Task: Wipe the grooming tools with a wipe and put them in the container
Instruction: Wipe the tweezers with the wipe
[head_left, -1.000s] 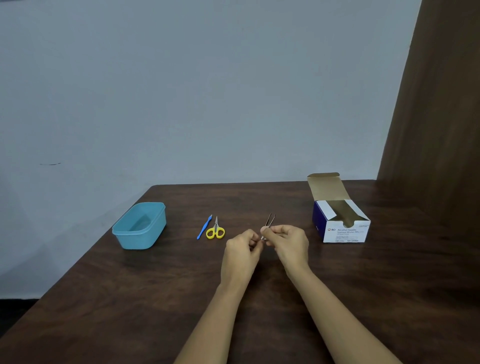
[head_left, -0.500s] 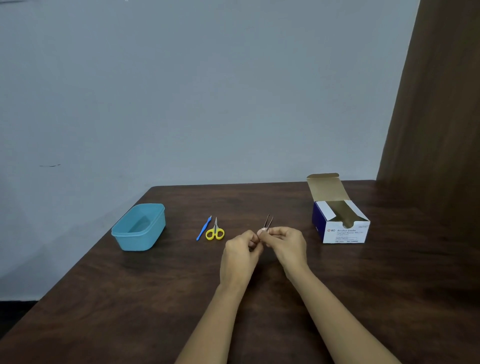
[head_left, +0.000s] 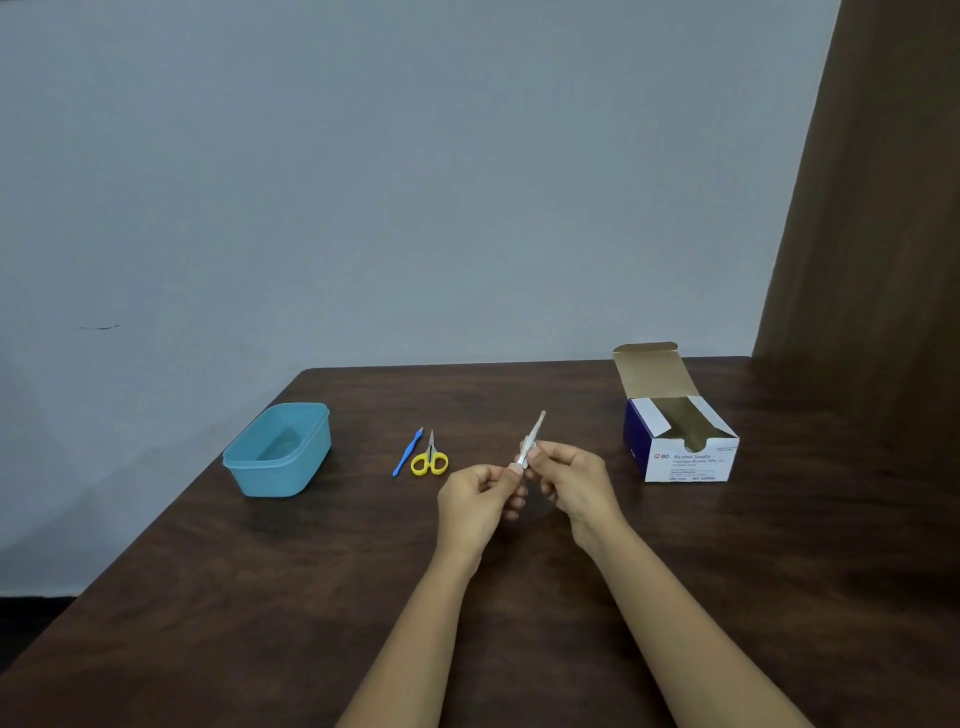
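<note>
At frame centre our left hand (head_left: 475, 501) pinches the tweezers (head_left: 535, 434) low down. Our right hand (head_left: 574, 480) pinches them higher, fingers curled.

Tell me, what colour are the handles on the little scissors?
Yellow. The scissors show best in the head view, lying beside the blue tool.

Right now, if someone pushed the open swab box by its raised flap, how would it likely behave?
The swab box looks like thin cardboard, so probably light; it would likely slide on the smooth table. Its raised flap would probably bend before the box moves.
</note>
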